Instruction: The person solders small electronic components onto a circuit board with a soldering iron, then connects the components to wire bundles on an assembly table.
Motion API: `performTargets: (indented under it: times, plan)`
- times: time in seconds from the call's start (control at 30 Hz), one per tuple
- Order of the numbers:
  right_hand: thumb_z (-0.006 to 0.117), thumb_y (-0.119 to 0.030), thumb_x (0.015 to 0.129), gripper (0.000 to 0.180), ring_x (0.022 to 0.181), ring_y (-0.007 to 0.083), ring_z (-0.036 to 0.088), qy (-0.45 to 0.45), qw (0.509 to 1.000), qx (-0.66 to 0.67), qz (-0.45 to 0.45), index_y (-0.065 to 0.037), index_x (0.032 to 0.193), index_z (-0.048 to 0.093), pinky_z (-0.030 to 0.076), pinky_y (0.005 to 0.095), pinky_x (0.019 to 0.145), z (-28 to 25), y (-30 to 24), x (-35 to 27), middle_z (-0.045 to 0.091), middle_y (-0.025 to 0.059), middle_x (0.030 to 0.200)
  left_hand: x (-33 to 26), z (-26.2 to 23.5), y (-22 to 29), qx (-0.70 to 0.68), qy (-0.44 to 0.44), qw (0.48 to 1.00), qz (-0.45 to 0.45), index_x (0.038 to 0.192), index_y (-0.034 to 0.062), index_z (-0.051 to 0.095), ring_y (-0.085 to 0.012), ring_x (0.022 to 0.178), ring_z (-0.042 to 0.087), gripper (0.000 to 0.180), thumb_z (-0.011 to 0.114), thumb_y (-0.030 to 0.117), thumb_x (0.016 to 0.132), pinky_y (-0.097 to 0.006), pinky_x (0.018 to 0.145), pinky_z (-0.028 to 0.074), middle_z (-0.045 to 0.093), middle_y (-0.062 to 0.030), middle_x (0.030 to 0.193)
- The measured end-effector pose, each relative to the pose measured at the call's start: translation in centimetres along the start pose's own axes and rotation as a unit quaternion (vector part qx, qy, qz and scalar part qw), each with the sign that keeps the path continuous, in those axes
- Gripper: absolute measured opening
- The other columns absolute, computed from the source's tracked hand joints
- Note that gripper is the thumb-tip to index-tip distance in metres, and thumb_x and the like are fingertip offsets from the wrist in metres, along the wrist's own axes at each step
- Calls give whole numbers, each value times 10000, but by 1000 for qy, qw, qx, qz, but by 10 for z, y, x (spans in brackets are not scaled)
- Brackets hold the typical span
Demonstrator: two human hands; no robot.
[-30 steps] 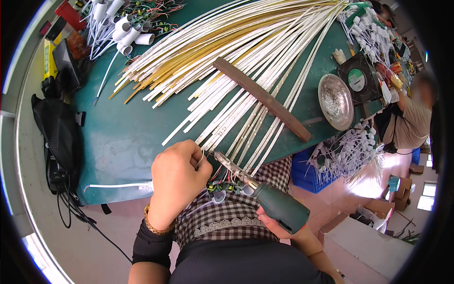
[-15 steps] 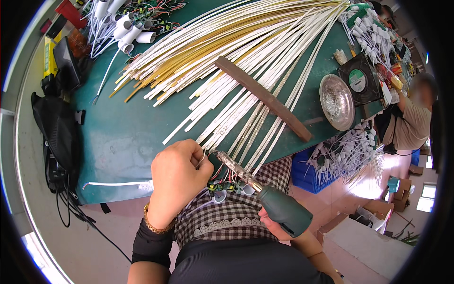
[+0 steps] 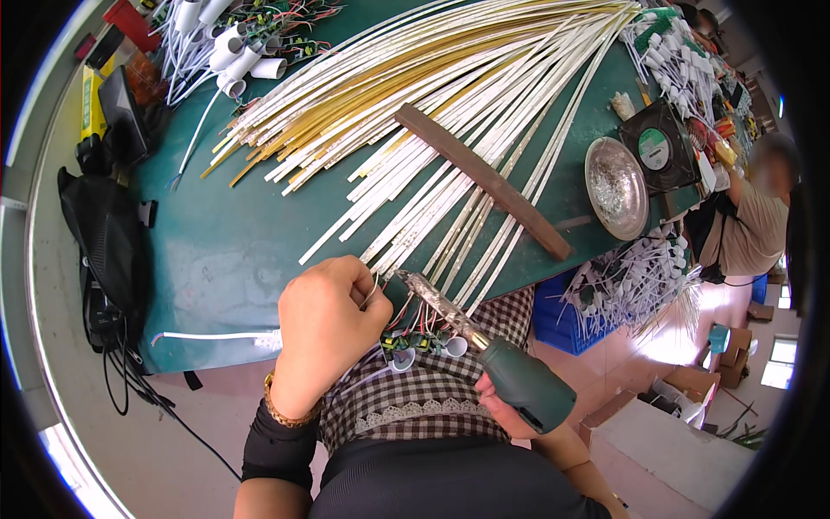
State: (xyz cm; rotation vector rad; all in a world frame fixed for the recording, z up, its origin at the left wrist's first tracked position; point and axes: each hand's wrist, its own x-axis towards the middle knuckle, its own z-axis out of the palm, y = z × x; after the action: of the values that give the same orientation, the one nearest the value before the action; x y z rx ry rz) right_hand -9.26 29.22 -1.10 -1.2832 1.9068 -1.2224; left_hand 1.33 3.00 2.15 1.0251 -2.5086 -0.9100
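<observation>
My right hand (image 3: 510, 408) is wrapped round the dark green handle of a soldering iron (image 3: 443, 306), whose metal barrel slants up to the left. Its tip sits close to the near ends of the white LED strips (image 3: 386, 253), just right of my left fingers. My left hand (image 3: 335, 333) is closed in a pinch on a thin wire (image 3: 372, 292) beside those ends; the fingertips are partly hidden. Below the iron, small circuit boards (image 3: 399, 340) with red and white leads and white tubular housings (image 3: 401, 360) rest on the checked apron over my lap.
A brown bar (image 3: 484, 182) lies across the strips on the green table (image 3: 233, 225). To the right are a metal dish (image 3: 616, 188), a black fan (image 3: 660, 145) and a blue crate (image 3: 553, 322) of white wired parts. A white cable (image 3: 216, 336) lies left. A person sits far right.
The soldering iron has shifted slightly right, its tip drawing a little away from my left fingers. My left hand stays almost in place, still pinching.
</observation>
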Motion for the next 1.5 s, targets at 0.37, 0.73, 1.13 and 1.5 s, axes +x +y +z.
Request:
performTargets:
  times: [0.37, 0.73, 1.13, 1.5]
  plan:
    - [761, -80, 764, 217, 776, 249, 707, 61, 984, 90, 138, -39, 975, 727, 555, 326, 674, 3, -19, 4, 725, 96, 880, 0, 1, 0, -5, 6, 1000, 2, 669, 23, 606, -172, 485, 541, 68, 670, 45, 667, -297, 510, 415, 555, -68, 553]
    - [733, -54, 785, 292, 812, 230, 711, 53, 987, 82, 129, -15, 1071, 691, 566, 315, 719, 4, -8, -6, 726, 105, 937, 1, 0, 0, -3, 3, 1000, -1, 662, 19, 604, -174, 477, 528, 68, 663, 52, 668, -297, 511, 415, 547, -69, 543]
    - [604, -123, 941, 477, 853, 170, 607, 0, 992, 107, 73, -37, 1392, 476, 535, 321, 761, 3, 13, -24, 585, 168, 1132, 2, 0, 1, -1, -3, 1000, -1, 654, 14, 597, -188, 465, 513, 78, 661, 55, 673, -303, 504, 411, 537, -81, 530]
    - [608, -135, 941, 515, 837, 156, 612, 14, 991, 108, 76, -6, 1411, 441, 524, 318, 788, 5, 13, -26, 596, 165, 1126, 6, -6, 6, 12, -52, 998, -43, 655, 45, 616, -303, 546, 587, 98, 685, 114, 659, -389, 540, 461, 587, -99, 573]
